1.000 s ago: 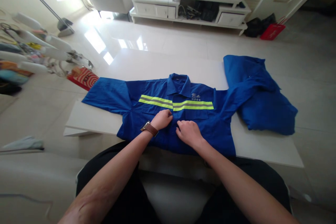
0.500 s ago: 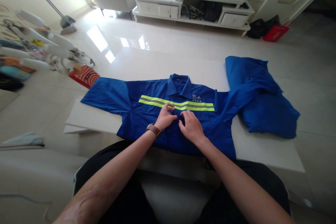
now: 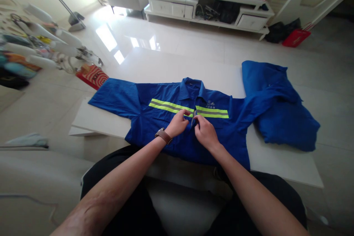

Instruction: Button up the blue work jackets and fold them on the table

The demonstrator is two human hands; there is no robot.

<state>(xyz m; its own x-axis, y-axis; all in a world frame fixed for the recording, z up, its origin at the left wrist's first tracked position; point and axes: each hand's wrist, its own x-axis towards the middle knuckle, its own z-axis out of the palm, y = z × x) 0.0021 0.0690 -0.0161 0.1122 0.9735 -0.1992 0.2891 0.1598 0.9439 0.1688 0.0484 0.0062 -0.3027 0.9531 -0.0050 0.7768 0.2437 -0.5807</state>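
Observation:
A blue work jacket (image 3: 168, 94) lies face up with its sleeves spread and its collar away from me. A yellow-green reflective stripe (image 3: 163, 106) crosses its chest, and white print sits above the stripe on the right. My right hand (image 3: 206, 132) is closed in a pinch on the jacket's front edge at the stripe, lifting it a little so a narrow gap shows. Just left of that gap, my left hand (image 3: 178, 123) pinches the other front edge, its fingertips on the stripe. A watch with a brown strap (image 3: 163, 135) is on my left wrist.
The jacket rests on a white table (image 3: 287, 166). Bunched blue clothing (image 3: 279, 107) lies at the right end, under the jacket's sleeve. A red patterned bag (image 3: 92, 76) stands beyond the left sleeve. Farther off are a white TV cabinet (image 3: 163, 7) and a red bag (image 3: 296, 38).
My fingers have closed on the jacket's front edges. The front has parted slightly at the stripe, breaking its line. The whole view has shifted a little.

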